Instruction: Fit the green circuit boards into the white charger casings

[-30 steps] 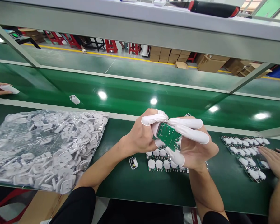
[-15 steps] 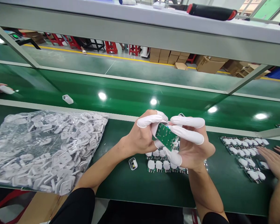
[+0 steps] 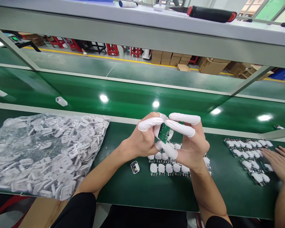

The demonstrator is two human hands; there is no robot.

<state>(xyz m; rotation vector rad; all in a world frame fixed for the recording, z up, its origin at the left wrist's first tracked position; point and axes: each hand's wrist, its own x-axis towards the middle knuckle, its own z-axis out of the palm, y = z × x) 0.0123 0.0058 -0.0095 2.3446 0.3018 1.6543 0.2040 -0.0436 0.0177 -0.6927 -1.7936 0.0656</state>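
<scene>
Both my hands wear white finger cots and meet above the green bench. My left hand point(image 3: 142, 137) and my right hand point(image 3: 188, 142) pinch one small green circuit board point(image 3: 164, 133) between their fingertips, with a white plug part behind it. Under them lies a panel of circuit boards with white plug parts point(image 3: 168, 166). A single small white charger piece point(image 3: 135, 167) lies just left of that panel.
A clear bag full of white plug covers point(image 3: 47, 152) fills the left of the bench. A white charger point(image 3: 61, 101) rides the shiny green conveyor behind. At the right, another person's hand point(image 3: 277, 163) rests on a second panel of boards point(image 3: 247, 155). A shelf spans overhead.
The circuit board has turned more edge-on between my fingers and my right hand has closed in. The charger on the conveyor has drifted left. The hand at far left has gone from view.
</scene>
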